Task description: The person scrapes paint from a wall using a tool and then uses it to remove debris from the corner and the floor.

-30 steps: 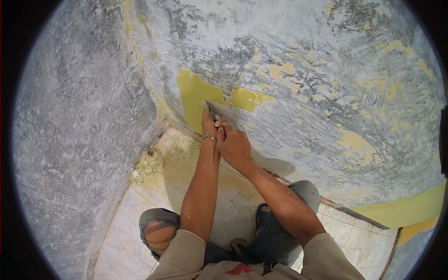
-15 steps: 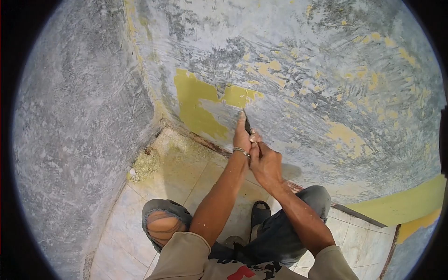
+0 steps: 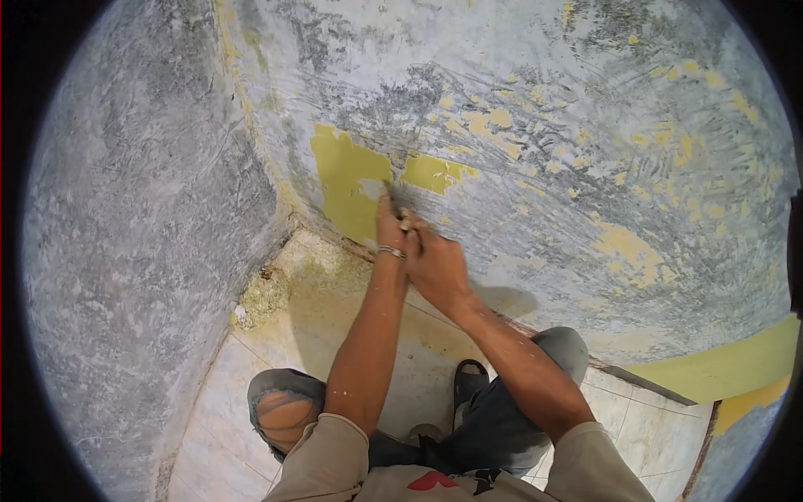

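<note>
Sandal [image 3: 470, 383] rests on floor [image 3: 360, 335]; left hand [image 3: 391, 227] partly covers yellow-green paint [image 3: 345, 176].

Wall [image 3: 535, 243] mottled grey-white, yellow flecks — paint patch [image 3: 347, 171] olive-yellow — jeans [image 3: 498, 427] dark blue-grey.

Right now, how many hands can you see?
2. The left hand is by the big yellow-green patch on the wall. The right hand is close beside it, slightly lower.

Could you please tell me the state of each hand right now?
Left hand: against the hand tool, grip cannot be told.
Right hand: closed, holding the hand tool.
</note>
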`<state>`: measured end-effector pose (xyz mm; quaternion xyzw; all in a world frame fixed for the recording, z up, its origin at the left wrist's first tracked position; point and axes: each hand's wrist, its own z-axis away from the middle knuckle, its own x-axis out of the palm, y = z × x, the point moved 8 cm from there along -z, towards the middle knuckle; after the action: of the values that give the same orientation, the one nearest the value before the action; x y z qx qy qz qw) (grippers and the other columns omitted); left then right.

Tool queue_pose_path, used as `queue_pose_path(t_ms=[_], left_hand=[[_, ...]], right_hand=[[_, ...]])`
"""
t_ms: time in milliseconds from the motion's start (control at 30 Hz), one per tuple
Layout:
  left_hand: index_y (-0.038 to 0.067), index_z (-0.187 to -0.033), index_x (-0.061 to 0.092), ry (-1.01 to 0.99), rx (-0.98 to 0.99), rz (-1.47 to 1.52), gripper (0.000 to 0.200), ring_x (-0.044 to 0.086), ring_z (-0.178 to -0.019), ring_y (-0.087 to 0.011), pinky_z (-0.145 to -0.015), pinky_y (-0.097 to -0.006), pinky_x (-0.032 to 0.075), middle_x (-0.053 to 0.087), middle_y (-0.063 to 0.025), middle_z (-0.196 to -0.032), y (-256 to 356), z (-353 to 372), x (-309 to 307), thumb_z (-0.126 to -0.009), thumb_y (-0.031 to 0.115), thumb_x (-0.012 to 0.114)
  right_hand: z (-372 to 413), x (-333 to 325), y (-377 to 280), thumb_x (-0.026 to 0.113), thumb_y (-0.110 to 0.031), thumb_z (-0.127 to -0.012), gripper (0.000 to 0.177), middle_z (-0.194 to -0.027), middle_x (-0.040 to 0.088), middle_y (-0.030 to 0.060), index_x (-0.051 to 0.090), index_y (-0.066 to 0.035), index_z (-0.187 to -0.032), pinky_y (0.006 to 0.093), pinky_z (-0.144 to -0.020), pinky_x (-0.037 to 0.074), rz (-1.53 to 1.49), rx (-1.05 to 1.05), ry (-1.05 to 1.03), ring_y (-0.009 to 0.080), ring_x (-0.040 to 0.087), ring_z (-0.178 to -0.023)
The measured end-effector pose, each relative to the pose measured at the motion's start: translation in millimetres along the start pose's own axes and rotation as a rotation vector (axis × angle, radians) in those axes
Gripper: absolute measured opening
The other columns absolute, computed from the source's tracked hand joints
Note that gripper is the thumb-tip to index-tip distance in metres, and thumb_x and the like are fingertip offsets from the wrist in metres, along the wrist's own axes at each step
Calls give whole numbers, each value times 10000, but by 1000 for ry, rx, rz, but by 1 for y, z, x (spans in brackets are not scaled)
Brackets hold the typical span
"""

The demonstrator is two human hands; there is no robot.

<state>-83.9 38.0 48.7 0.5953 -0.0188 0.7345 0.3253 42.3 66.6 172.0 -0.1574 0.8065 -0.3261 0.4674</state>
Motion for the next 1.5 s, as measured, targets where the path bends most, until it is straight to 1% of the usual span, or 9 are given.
queue_pose_path(t_ms=[200,367,400,533,633,733,1000,1100,1500], left_hand=[[124,-739,414,-17,-151,-26,483,312,-334,-137,-372,-311,345,331,-1,-472,-79,67,56,-841,580,536],[110,-718,417,-83,-207,-35,520,284,-308,-147,-370,-301,335,306,1,-433,-66,56,45,-828,605,534],[146,-557,347,-57,-113,-50,547,295,-321,-113,-355,-258,313,255,30,-403,-47,56,49,-833,573,546],[130,-638,387,29,-108,15,460,298,-359,-99,-385,-271,335,262,28,-439,15,-44,-48,-871,511,494],[124,-691,397,24,74,-152,415,316,-371,-108,-429,-287,366,279,23,-466,54,-19,-32,-883,482,482],[126,-706,404,-57,-220,243,396,322,-361,-122,-455,-301,389,308,14,-476,23,-25,-34,-889,469,478],[128,-692,385,-57,-40,-153,481,348,-363,-121,-339,-246,318,347,11,-486,-64,67,54,-875,563,480],[113,-688,375,37,-178,-59,511,353,-379,-138,-355,-267,323,338,-3,-484,-94,86,62,-861,579,497],[124,-871,498,-147,-417,-100,333,316,-324,-124,-384,-297,359,376,0,-525,-56,52,31,-892,455,515]], right_hand=[[44,-83,16,522,-195,-889,229,-642,576,252,648,-3,-897,415,-529,471,51,41,87,381,614,-585],[36,-56,13,518,-160,-879,200,-632,582,254,633,4,-881,445,-517,468,112,19,38,397,602,-565],[30,-45,11,525,-146,-880,180,-613,571,249,630,-6,-918,412,-495,461,118,10,25,391,601,-550],[-14,40,-5,475,-194,-896,236,-619,589,235,566,-37,-1046,500,-566,481,98,13,-66,416,602,-588],[-18,60,-16,466,-240,-900,263,-641,598,236,571,-47,-1044,531,-608,480,54,29,-101,433,598,-619],[-16,49,-14,475,-219,-896,256,-661,598,246,568,-43,-1057,517,-609,481,43,13,-108,432,601,-646],[44,-75,22,508,-187,-884,258,-676,580,270,618,4,-1019,458,-569,478,12,-33,58,411,605,-625],[53,-97,28,518,-188,-885,258,-661,574,267,630,23,-982,435,-554,476,-1,47,34,406,605,-615],[48,-45,-3,521,-128,-881,235,-633,571,262,590,47,-1021,443,-513,458,-55,-4,55,414,601,-621]])
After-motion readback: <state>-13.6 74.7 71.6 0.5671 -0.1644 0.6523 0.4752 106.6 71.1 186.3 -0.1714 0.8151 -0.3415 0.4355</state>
